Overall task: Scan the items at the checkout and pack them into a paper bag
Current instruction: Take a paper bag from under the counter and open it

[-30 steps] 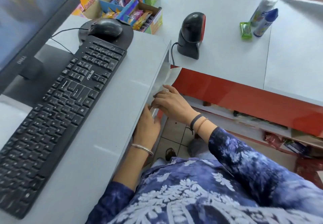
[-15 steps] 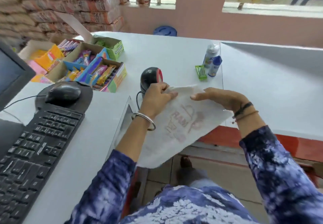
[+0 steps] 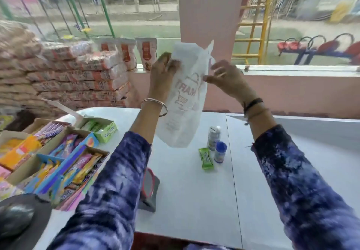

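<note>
Both arms are raised and extended forward over the counter, forearms angled upward and converging on a white paper bag [image 3: 183, 101] held in the air between the hands. Left hand [image 3: 162, 74]: seen from the back, fingers wrapped over the bag's upper left edge, gripping it; a metal bangle [image 3: 155, 103] circles the wrist. Right hand [image 3: 227, 78]: fingers curled toward the bag's upper right edge, with thumb and fingertips pinching the paper near its top. A dark band and a thin cord [image 3: 253, 105] sit on this wrist. Both sleeves are dark blue with pale mottling.

The bag hangs upright, clear of the white counter [image 3: 194, 191], its mouth uppermost and its bottom edge above the surface. Faint red print, reversed from this side, shows through the paper.

Below and just right of the bag's lower edge stand three items close together on the counter: a white bottle [image 3: 213, 137], a smaller bottle with a blue cap [image 3: 220, 152] just in front of it, and a green packet [image 3: 206, 158] lying flat to their left.

A barcode scanner [image 3: 149, 191] stands nearer, partly hidden by the left sleeve. Open cardboard boxes of colourful sweets [image 3: 58, 162] fill the counter's left side. A dark computer mouse [image 3: 15, 220], blurred, lies at lower left. Stacked sacks [image 3: 68, 78] rise behind the boxes.
</note>
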`<action>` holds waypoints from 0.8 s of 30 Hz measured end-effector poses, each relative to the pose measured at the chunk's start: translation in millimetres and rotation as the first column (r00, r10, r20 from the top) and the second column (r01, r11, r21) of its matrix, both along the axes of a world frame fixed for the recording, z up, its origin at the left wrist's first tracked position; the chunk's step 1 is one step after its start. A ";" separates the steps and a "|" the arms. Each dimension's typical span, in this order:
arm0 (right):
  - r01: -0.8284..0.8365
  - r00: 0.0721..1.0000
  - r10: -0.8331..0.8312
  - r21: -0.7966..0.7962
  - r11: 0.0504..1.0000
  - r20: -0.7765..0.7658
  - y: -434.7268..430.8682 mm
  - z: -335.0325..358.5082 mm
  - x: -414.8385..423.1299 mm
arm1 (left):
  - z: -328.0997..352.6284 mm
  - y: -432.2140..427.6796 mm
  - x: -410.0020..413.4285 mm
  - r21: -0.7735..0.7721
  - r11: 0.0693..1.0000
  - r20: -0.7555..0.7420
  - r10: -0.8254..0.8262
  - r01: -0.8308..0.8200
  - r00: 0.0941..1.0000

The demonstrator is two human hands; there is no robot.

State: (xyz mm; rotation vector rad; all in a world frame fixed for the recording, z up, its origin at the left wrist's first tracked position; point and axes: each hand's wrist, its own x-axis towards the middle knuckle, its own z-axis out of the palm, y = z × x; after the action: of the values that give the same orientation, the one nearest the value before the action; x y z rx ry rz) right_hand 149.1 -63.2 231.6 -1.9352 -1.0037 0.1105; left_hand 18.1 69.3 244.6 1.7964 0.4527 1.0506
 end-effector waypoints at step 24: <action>-0.013 0.973 0.120 -0.478 0.878 0.195 105.6 -159.3 49.1 | -225.5 25.5 91.1 -0.918 0.247 -0.266 0.204 -0.312 0.942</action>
State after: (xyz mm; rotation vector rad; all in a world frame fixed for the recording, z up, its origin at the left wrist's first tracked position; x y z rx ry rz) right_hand 198.1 42.4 72.3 -2.3996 -1.2817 0.2012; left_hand 109.2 94.8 19.1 0.6237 1.1949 0.6046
